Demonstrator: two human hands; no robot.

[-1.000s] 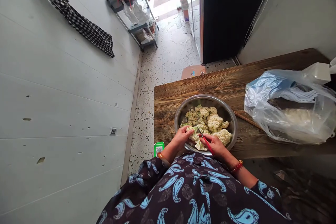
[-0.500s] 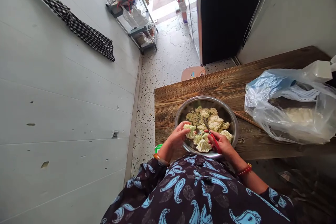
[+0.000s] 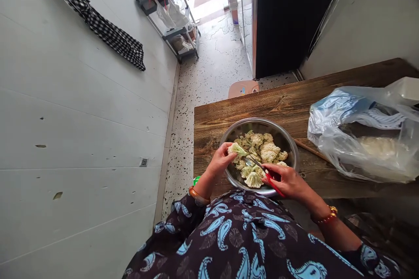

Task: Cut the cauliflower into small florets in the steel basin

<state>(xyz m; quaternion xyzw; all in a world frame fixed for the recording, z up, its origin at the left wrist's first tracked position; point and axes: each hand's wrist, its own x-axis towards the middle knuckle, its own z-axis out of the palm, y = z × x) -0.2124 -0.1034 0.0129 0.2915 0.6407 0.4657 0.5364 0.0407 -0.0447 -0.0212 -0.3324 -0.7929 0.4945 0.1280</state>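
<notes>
A floret of cauliflower (image 3: 237,149) is pinched in my left hand (image 3: 220,160), over the left part of a metal bowl (image 3: 225,134). My right hand (image 3: 287,179) grips red-handled scissors (image 3: 274,184) above the bowl's near right side. Their blades reach left and are parted near the stem of the held floret; whether they touch it I cannot tell. Inside the bowl lie several cut cauliflower pieces (image 3: 269,151), with a larger pale one (image 3: 254,179) at the near side.
The bowl stands on a wooden table (image 3: 209,128). A clear plastic bag (image 3: 356,135) with pale contents lies to the right, near a thin brown stick (image 3: 312,150). Beyond the table are a pink stool (image 3: 242,89) and a shelf cart (image 3: 175,32) against the left wall.
The held floret has turned so that its stem points right. The scissors have swung from pointing up and away to pointing left toward the stem, and my right hand has shifted slightly right.
</notes>
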